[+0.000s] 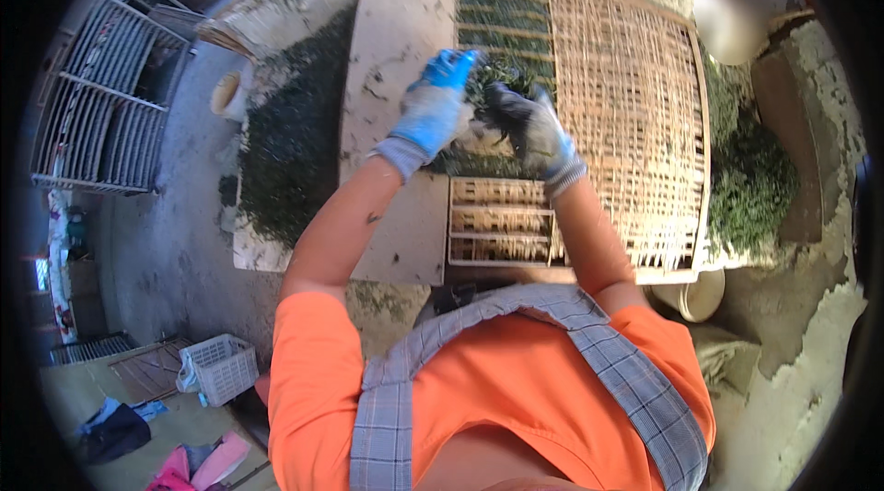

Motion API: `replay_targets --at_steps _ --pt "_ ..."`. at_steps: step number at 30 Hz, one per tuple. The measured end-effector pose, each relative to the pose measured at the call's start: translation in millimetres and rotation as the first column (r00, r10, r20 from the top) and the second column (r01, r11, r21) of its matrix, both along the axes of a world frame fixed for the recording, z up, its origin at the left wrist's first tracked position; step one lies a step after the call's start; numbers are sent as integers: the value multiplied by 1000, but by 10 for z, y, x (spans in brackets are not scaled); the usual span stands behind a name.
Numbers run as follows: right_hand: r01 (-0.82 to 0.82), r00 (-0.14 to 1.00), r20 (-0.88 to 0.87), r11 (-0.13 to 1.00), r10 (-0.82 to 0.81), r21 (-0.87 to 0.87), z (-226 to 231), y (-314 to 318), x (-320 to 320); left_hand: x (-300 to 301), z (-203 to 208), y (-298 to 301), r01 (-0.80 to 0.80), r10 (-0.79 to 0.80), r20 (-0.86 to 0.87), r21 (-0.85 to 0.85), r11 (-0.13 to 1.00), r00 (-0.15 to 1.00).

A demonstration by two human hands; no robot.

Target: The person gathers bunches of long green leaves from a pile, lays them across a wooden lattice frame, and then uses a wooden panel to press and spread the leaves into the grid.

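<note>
A loose clump of dark green leafy strands (pixel 494 76) is between my gloved hands, above a slatted wooden frame. My left hand (pixel 435 106), in a blue and white work glove, has its fingers curled at the clump's left side. Round the clump's right side closes my right hand (pixel 532 127), its glove fingers darkly stained; motion smears both slightly. Beneath them the frame (pixel 502 261) shows bare slats near me and more dark green strands (pixel 502 26) spread over its far part. A woven bamboo mat (pixel 626 113) lies against its right side.
A pale board (pixel 391 58) with scattered bits lies left of the frame. Dark green heaps flank the work, one at left (pixel 295 132), another at right (pixel 750 182). Slatted racks (pixel 106 95) stand far left; a white plastic crate (pixel 226 369) sits lower left. Another person (pixel 732 3) is at the far right.
</note>
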State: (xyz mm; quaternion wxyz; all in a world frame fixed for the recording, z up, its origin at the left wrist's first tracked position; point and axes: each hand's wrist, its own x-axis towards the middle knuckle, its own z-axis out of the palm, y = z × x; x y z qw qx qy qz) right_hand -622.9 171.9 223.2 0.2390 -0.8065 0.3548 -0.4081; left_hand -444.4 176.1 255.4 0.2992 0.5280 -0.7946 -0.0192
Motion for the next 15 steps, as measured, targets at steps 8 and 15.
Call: replay_targets --at_steps 8,15 --pt "270 769 -620 958 -152 99 -1060 87 -1134 175 -2041 181 165 -220 501 153 974 837" --pt "548 793 -454 802 -406 240 -1311 501 -869 -581 -2007 688 -250 212 236 147 957 948"
